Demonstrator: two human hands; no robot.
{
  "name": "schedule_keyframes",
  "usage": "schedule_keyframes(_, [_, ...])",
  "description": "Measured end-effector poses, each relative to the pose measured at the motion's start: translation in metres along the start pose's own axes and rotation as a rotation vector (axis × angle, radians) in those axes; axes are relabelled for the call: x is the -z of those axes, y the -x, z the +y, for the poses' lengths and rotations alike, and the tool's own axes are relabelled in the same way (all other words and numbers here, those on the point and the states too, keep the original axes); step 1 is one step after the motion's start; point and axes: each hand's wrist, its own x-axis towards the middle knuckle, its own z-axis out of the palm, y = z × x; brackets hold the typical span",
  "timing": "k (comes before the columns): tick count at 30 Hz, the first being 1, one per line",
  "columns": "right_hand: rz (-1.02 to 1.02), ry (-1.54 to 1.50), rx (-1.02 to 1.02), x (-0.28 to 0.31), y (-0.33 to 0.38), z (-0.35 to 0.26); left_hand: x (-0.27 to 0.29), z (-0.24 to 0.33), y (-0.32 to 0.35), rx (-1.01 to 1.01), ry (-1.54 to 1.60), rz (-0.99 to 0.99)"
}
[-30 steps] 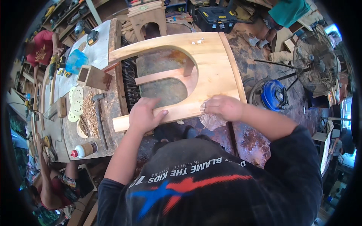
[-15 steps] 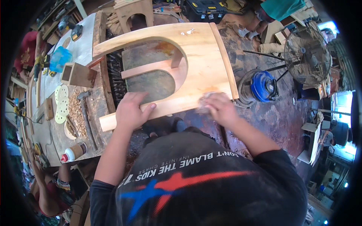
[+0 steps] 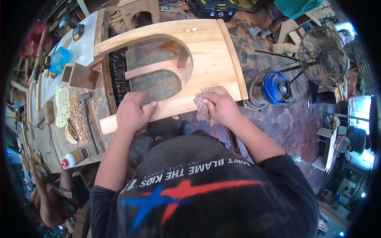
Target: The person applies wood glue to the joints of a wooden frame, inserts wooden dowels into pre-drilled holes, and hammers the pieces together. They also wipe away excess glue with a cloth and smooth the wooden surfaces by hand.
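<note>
Your left hand (image 3: 131, 112) lies spread flat on the arched wooden frame (image 3: 210, 63), while your right hand (image 3: 220, 106) presses a crumpled sandpaper sheet (image 3: 201, 109) against its edge.

Right hand (image 3: 219, 107) over crumpled sandpaper (image 3: 201, 110)

One head-worn fisheye looks steeply down, close over the workbench (image 3: 85, 43); edges bend.

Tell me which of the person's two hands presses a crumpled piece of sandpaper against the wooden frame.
The right hand: it pins the crumpled sandpaper to the arched wooden frame at its near edge. The left hand lies flat and bare on the same edge.
</note>
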Motion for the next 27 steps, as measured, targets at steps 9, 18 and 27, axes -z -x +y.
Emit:
schedule_keyframes(9, [-0.23,0.066,0.2,0.018,0.001,0.011,-0.003,0.0,0.003,-0.002,0.0,0.046])
schedule_keyframes(18, [-0.107,0.176,-0.277,-0.014,0.009,-0.025,-0.002,0.0,0.002,-0.011,-0.003,0.055])
schedule_keyframes(27, [-0.876,0.18,0.471,0.033,-0.071,0.021,-0.003,0.001,-0.002,-0.001,0.004,0.028])
